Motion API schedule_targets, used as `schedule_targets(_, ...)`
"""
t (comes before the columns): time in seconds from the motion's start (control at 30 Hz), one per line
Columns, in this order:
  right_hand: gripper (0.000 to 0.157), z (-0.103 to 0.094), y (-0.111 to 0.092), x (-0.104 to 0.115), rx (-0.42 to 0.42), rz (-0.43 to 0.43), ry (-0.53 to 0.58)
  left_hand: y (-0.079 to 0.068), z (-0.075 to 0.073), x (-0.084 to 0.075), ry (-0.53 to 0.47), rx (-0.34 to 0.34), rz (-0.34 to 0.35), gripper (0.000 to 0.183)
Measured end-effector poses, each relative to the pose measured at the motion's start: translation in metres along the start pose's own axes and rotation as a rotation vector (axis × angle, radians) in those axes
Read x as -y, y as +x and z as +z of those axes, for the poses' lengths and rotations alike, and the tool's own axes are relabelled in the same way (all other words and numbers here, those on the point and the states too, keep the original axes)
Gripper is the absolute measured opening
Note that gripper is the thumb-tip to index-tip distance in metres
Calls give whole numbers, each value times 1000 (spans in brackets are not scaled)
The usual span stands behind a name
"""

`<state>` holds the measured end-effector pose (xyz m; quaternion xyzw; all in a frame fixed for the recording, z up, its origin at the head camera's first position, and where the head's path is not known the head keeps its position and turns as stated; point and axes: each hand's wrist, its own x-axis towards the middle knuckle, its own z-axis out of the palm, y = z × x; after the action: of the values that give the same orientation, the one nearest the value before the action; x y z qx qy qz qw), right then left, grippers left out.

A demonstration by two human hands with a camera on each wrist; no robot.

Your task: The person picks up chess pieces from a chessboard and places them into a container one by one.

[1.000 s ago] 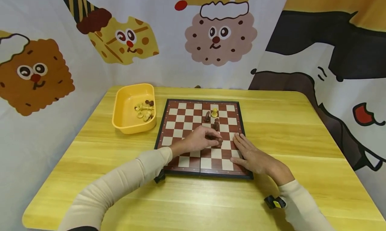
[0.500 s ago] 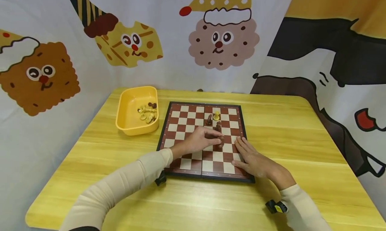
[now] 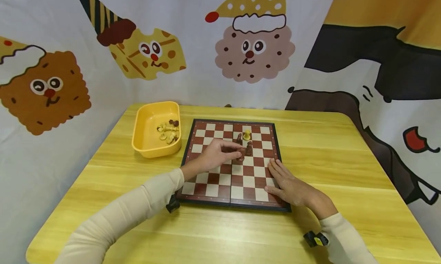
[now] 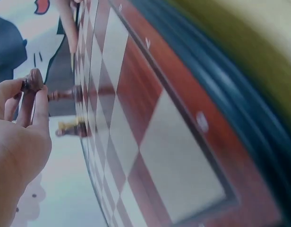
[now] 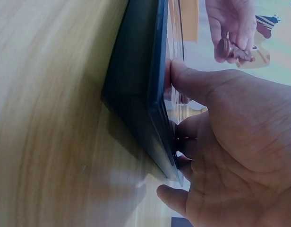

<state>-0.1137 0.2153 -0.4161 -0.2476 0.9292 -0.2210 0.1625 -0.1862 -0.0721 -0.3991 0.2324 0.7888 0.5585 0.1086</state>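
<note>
My left hand (image 3: 217,154) pinches a dark brown chess piece (image 3: 240,155) between thumb and fingers, over the right half of the chessboard (image 3: 213,190). In the left wrist view the piece's round base (image 4: 36,78) is held clear of the board. Just beyond my fingers stand a brown chess piece (image 3: 249,149) and another brown one (image 3: 239,138), partly hidden by the hand. Behind them is a yellow pawn (image 3: 247,135). My right hand (image 3: 293,187) lies with extended fingers on the board's right border, its thumb near the front corner.
Left of the board stands a yellow plastic bin (image 3: 139,145) holding several yellow pieces (image 3: 169,129) and a brown one (image 3: 173,123). The wooden table (image 3: 220,233) extends around the board. A cartoon-printed curtain (image 3: 200,64) hangs behind.
My left hand has raised the brown piece off its square and carried it leftward and slightly away from me. My right hand stays on the board's edge. The head view has shifted slightly.
</note>
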Motion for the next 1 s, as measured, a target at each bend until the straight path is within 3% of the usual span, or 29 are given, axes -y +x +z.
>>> schedule_targets(0.2, 84, 0, -1, 1, -18, -7, 9, -5, -16, 5, 21, -22, 37, 28)
schedule_targets(0.47, 84, 1, -2, 3, -14, 7, 5, -15, -30, 5, 56, -85, 17, 27)
schedule_targets(0.73, 84, 4, -1, 1, -39, -11, 17, -26, -47, 9, 73, -134, 65, 25)
schedule_targets(0.83, 84, 3, -2, 1, -48, -16, 23, -29, -56, 8, 38, -146, 71, 25)
schedule_targets(1.0, 83, 4, -2, 0, -44, -6, 17, -35, -78, 8, 44, -227, 84, 27)
